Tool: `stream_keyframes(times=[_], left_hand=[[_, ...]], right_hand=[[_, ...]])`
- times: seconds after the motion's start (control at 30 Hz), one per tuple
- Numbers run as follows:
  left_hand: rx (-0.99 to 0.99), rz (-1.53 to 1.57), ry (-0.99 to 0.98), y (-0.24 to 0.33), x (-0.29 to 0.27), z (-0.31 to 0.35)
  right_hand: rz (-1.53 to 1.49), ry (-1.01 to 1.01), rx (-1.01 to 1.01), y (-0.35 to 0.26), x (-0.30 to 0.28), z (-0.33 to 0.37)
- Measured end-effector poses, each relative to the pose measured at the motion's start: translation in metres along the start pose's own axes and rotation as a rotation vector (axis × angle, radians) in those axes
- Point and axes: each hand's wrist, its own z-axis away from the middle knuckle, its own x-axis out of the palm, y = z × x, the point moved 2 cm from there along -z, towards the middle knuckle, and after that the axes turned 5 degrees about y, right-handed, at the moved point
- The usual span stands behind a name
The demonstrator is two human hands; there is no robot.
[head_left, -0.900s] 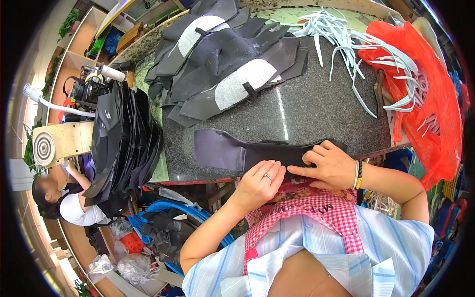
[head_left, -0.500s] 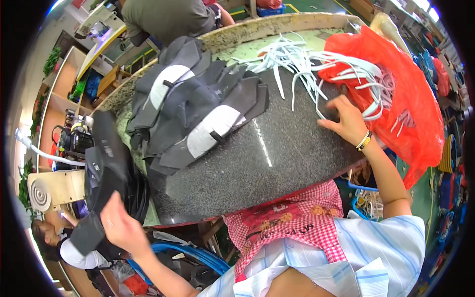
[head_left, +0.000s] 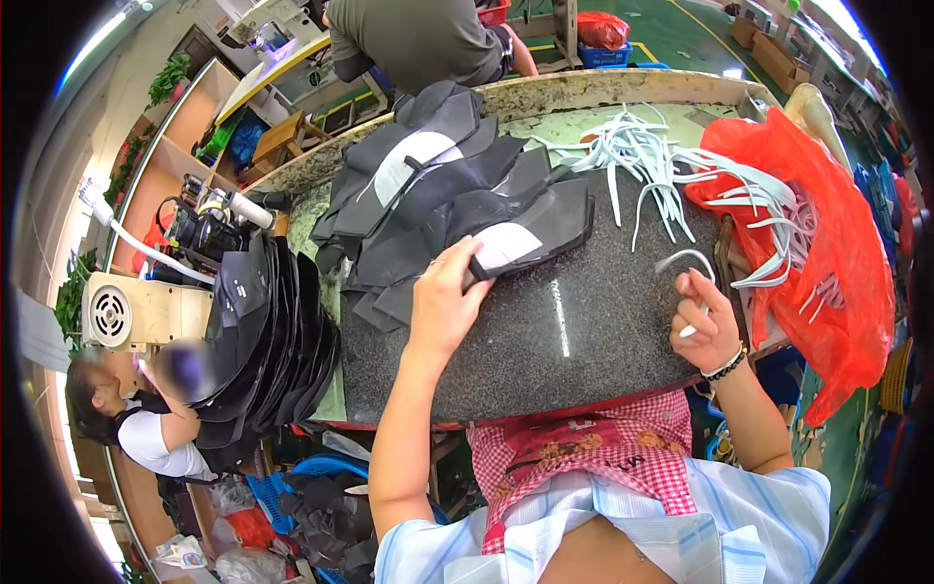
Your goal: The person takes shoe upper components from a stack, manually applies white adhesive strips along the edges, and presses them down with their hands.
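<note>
My left hand (head_left: 446, 300) is closed on the near end of a dark grey flat cut piece (head_left: 559, 222), beside its white patch and a small black tab. That piece lies at the front of a spread of similar dark pieces (head_left: 389, 243). My right hand (head_left: 705, 326), fingers curled, pinches a pale white strip (head_left: 693, 255); one end arches above the fingers and the other pokes out below. Beyond it, a tangle of the same strips (head_left: 637, 156) lies on the dark speckled tabletop (head_left: 584, 331), with more spilling from a red plastic bag (head_left: 846, 263).
A tall stack of dark pieces (head_left: 277, 321) stands at the table's left, by a cream machine (head_left: 146, 310). A raised worn rim (head_left: 545, 92) runs along the far side. One person sits beyond it, another at the left. Blue baskets (head_left: 321, 467) sit below.
My left hand has left the stack at the left and now grips a dark piece on the table. My right hand has drawn back with a strip. The view has shifted.
</note>
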Motion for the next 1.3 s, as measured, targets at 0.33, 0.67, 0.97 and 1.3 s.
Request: stream_keyframes(times=[0.33,0.67,0.97,1.3], left_hand=[[0.316,-0.162,-0.002,0.079,0.039,0.135],[0.099,-0.156,-0.6,0.099,0.037,0.136],[-0.676,0.619,0.025,0.061,-0.015,0.145],[-0.763,0.42,0.078,0.027,-0.019,0.162]], right_hand=[[0.191,0.075,-0.238,0.009,0.041,-0.02],[0.63,0.107,-0.129,0.075,0.055,-0.008],[1.511,-0.069,-0.348,0.089,0.07,-0.023],[1.918,0.114,-0.231,0.089,0.062,-0.032]])
